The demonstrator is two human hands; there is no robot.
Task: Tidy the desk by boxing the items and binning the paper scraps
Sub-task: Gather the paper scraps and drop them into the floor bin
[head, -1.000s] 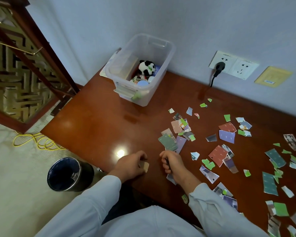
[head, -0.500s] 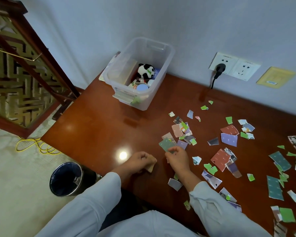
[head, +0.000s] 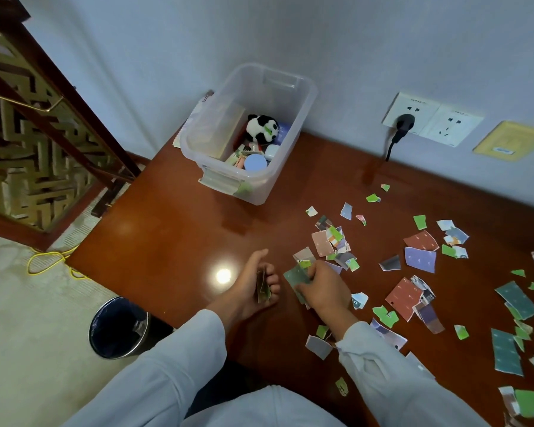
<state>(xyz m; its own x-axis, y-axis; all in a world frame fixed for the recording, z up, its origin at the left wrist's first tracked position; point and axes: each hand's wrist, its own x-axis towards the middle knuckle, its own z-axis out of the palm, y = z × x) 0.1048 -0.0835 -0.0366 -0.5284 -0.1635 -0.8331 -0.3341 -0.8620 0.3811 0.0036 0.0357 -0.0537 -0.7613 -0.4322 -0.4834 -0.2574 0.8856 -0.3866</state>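
Spillage looks likely on the carry to the bin (head: 127, 352) (eight o'clock): left hand (head: 247, 292) clutches a loose stack of scraps (head: 262, 288), right hand (head: 324, 291) pinches a green piece (head: 295, 277).

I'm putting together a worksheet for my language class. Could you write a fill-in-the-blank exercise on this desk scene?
1. The plush toy inside the clear box is a ____.
2. The black bin stands on the ____, beside the desk.
3. The left hand holds torn ____ scraps.
4. The black plug sits in the ____ of the two wall sockets.

Missing words: panda; floor; paper; left
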